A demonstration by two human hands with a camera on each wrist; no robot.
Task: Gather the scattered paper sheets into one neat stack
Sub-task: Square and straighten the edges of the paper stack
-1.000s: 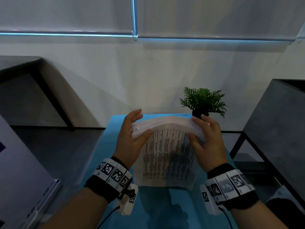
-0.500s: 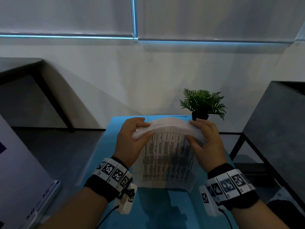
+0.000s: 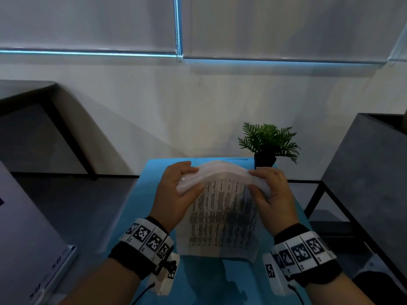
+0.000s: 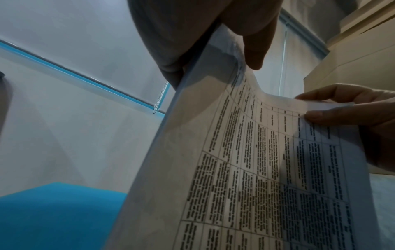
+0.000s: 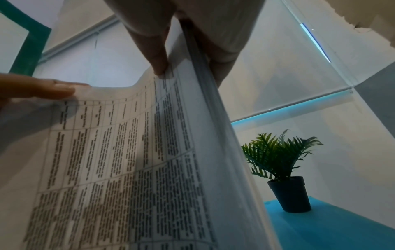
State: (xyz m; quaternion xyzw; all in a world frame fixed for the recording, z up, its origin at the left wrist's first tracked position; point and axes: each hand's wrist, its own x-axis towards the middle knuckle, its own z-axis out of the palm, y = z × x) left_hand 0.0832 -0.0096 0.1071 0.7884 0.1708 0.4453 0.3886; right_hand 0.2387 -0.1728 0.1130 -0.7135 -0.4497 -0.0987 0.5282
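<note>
The printed paper sheets (image 3: pixel 222 216) appear already gathered into one bundle, standing on its lower edge at the middle of the blue table (image 3: pixel 152 172); squaring and laying it flat seems left. The left hand (image 3: pixel 174 194) and right hand (image 3: pixel 273 194) each pinch an upper corner, thumbs in front.

My right hand (image 5: pixel 188 33) pinches the top right corner of the paper stack (image 5: pixel 136 160), thumb on the printed face, fingers behind. My left hand (image 5: pixel 36 89) holds the other top corner. A potted fern (image 5: pixel 284 170) stands on the blue table (image 5: pixel 324 228) just beyond the sheets.
</note>
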